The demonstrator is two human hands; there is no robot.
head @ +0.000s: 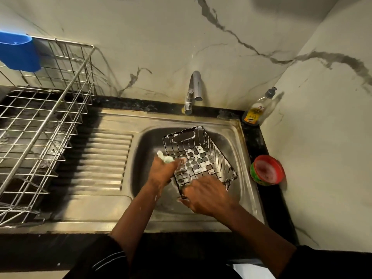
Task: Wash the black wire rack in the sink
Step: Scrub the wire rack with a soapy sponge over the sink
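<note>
From the head view, the rack (198,156) sits tilted in the sink (239,137), just below the tap (193,91), all white with soap. The right hand (205,195) clasps its near edge, and the left hand (163,170) rubs it, grip closed on a sponge (165,157). This looks like the scrubbing step; next it likely needs water from the tap to rinse off the soap.

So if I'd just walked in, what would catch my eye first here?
Probably the black wire rack, streaked with white suds, tilted in the steel sink basin below the tap. The right hand grips its near edge while the left hand presses a pale scrubber against its side. After that, the bright blue cup hanging on the silver drying rack at far left stands out.
</note>
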